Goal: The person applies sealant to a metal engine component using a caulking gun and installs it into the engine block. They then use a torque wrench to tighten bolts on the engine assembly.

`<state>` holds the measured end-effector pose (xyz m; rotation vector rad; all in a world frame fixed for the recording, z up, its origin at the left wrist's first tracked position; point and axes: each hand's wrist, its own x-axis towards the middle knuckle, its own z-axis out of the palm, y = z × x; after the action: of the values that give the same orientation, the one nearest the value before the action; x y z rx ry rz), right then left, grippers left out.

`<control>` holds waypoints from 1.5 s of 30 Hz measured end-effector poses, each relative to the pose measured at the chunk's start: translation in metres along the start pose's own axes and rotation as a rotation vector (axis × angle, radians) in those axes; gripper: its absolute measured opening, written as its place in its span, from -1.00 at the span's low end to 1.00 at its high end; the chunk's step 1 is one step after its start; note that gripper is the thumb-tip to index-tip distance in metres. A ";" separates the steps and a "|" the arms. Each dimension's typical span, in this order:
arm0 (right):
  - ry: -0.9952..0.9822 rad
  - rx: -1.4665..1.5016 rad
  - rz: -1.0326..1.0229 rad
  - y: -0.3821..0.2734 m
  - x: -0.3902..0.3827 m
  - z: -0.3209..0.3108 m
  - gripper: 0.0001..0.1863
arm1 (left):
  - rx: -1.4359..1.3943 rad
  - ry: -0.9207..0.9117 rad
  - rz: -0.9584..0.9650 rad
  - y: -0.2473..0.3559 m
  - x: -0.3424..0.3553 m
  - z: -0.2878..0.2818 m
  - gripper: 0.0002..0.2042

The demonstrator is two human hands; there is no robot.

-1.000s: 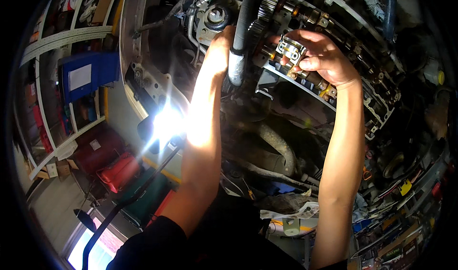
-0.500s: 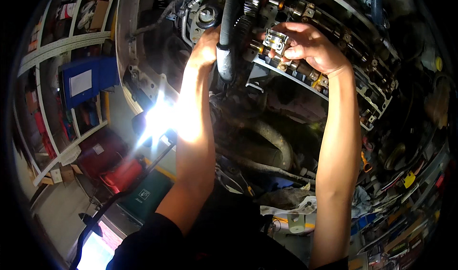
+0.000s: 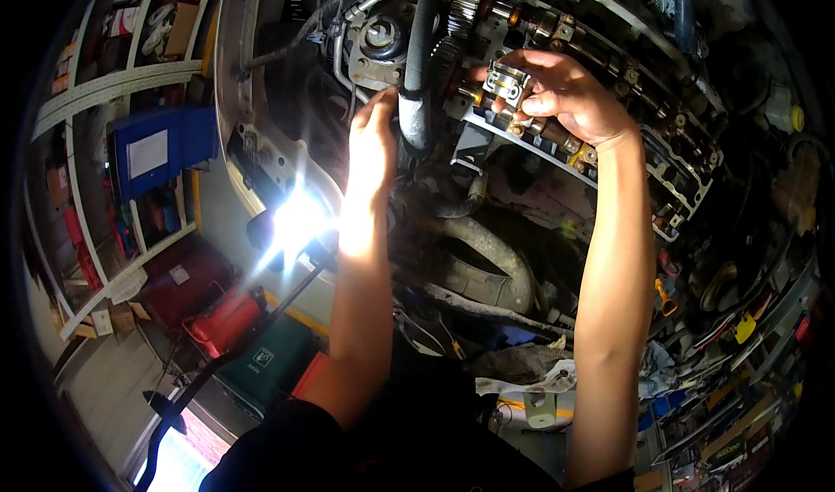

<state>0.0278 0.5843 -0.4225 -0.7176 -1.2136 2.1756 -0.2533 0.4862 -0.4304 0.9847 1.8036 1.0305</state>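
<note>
My right hand (image 3: 565,96) is closed, pinching a small shiny metal camshaft bearing cap (image 3: 507,83) between thumb and fingers. It holds the cap just above the near camshaft (image 3: 552,130) on the open cylinder head. A second camshaft (image 3: 600,53) runs alongside, farther back. Toothed cam gears (image 3: 470,3) sit at the shafts' left end. My left hand (image 3: 372,135) is beside a thick black hose (image 3: 417,66), below the round engine mount (image 3: 380,35). Its fingertips pass partly behind the hose, so their grip is hidden.
A glaring work lamp (image 3: 300,220) shines left of my left forearm. Curved pipes (image 3: 513,270) lie below the cylinder head. Shelving (image 3: 117,83) with a blue folder (image 3: 165,148) stands at left. A crumpled rag (image 3: 522,366) rests near my body, and tools and boxes crowd the lower right.
My left hand has drawn down and toward me from the engine mount, uncovering its bracket. My right hand still holds the bearing cap, shifted only slightly down in the picture.
</note>
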 end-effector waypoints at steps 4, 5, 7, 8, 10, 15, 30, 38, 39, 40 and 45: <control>0.021 0.034 -0.015 -0.002 -0.002 0.007 -0.47 | -0.117 -0.042 -0.046 0.008 -0.019 -0.008 -0.55; -0.002 0.011 -0.010 0.001 -0.002 0.001 -0.46 | -0.116 -0.034 -0.023 0.012 -0.023 -0.006 -0.55; -0.030 -0.014 -0.031 0.000 0.000 0.002 -0.45 | -0.105 -0.002 -0.033 0.020 -0.030 -0.006 -0.66; -0.012 -0.009 -0.026 0.000 -0.001 0.004 -0.44 | -0.026 0.108 0.040 0.027 -0.038 -0.003 -0.66; 0.027 -0.003 -0.017 -0.004 -0.002 0.008 -0.44 | 0.130 0.327 0.188 0.038 -0.059 0.006 -0.66; -0.003 -0.017 -0.007 -0.005 0.000 0.004 -0.40 | 0.224 -0.074 0.135 0.053 -0.096 0.017 -0.66; 0.002 -0.068 -0.014 -0.024 0.000 0.007 -0.32 | 0.380 -0.105 0.024 0.056 -0.086 0.031 -0.66; 0.264 -0.119 -0.063 -0.023 -0.035 0.033 -0.33 | 0.354 -0.098 0.234 0.024 -0.116 -0.007 -0.72; 0.304 -0.112 -0.108 -0.022 -0.039 0.041 -0.32 | 0.353 -0.115 0.230 0.022 -0.121 -0.012 -0.72; 0.344 -0.105 -0.152 -0.017 -0.040 0.046 -0.31 | 0.361 -0.131 0.260 0.021 -0.123 -0.016 -0.72; 0.443 -0.167 -0.173 -0.003 -0.043 0.062 -0.29 | 0.355 -0.163 0.367 0.000 -0.136 -0.031 -0.70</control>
<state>0.0171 0.5206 -0.3835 -1.0552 -1.1751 1.6725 -0.2325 0.3559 -0.3838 1.6156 1.7387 0.8233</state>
